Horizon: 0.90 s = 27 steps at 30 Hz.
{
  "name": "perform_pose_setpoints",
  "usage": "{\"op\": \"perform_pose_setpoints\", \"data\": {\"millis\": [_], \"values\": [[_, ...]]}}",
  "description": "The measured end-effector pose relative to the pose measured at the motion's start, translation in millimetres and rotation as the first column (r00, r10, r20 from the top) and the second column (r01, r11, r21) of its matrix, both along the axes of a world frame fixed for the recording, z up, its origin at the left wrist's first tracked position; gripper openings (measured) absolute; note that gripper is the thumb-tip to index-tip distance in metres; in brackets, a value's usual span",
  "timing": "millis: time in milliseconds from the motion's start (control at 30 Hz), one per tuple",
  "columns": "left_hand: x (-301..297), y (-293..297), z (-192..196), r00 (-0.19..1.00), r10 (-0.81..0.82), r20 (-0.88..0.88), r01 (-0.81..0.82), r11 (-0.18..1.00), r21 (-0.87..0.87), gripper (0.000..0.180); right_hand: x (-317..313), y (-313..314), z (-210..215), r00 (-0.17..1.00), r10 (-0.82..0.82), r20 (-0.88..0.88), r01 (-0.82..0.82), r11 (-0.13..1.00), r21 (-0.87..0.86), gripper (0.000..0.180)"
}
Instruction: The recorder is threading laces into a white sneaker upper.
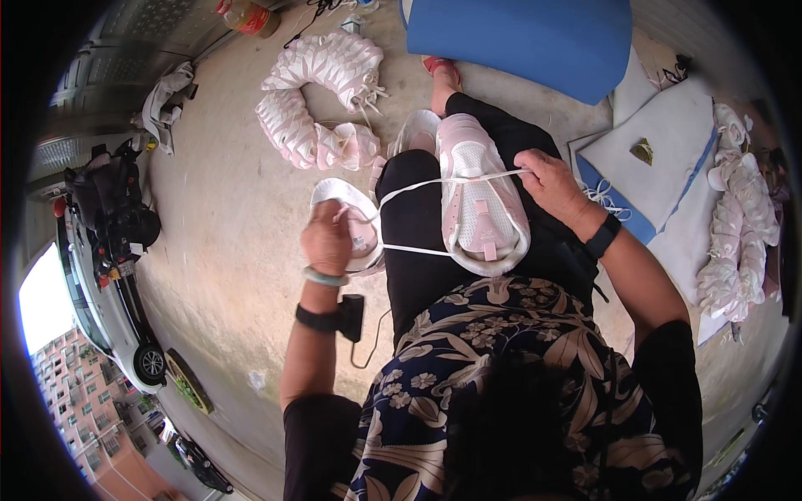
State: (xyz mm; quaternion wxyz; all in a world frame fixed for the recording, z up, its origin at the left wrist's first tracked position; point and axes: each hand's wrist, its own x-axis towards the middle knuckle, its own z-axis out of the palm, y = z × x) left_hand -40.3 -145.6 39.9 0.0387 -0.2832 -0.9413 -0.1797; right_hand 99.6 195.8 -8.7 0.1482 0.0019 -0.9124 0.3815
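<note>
On my thigh rests a pink and white sneaker [452, 159], its heel opening toward me. A white shoelace [409, 188] crosses its front lacing holes, with one length running left and another right. My left hand [326, 240], slightly blurred, is closed on the left length beside my knee. My right hand [550, 185] pinches the other end to the right of the shoe, drawn nearly straight. A lower strand of the lace runs from the shoe's side back toward the left. Partly behind my left hand, another pink and white sneaker [365, 219] sits left of my knee.
A curved row of pink and white shoe pieces [288, 108] lies on the concrete floor ahead. More are heaped at the right [739, 225]. Right of my leg lie pale sheets [647, 167] with loose laces [603, 196]. A blue panel [518, 42] stands ahead; a scooter [113, 209] is left.
</note>
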Motion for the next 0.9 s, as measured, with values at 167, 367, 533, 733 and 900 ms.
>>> {"op": "perform_pose_setpoints", "data": {"millis": [167, 367, 533, 733, 900], "values": [[39, 89, -18, 0.963, -0.265, 0.043, 0.250, 0.945, 0.211, 0.034, 3, 1, 20, 0.998, 0.041, 0.048, -0.045, 0.995, 0.085, 0.009], [38, 98, -15, 0.919, -0.390, 0.059, 0.393, 0.919, -0.046, 0.010, 33, 30, 30, 0.992, 0.055, 0.111, -0.073, 0.983, 0.170, 0.008], [-22, 41, 18, 0.955, -0.281, -0.095, 0.251, 0.937, -0.244, 0.011, 63, 77, 36, 0.983, 0.016, 0.181, -0.069, 0.955, 0.290, 0.004], [-102, -70, 84, 0.933, 0.093, -0.346, -0.163, 0.971, -0.178, 0.008, 122, 168, 64, 0.962, -0.187, 0.200, 0.124, 0.948, 0.291, 0.011], [-125, -100, 148, 0.886, 0.115, -0.449, -0.213, 0.962, -0.174, 0.008, 195, 292, 84, 0.895, -0.425, 0.136, 0.294, 0.791, 0.537, 0.026]]}}
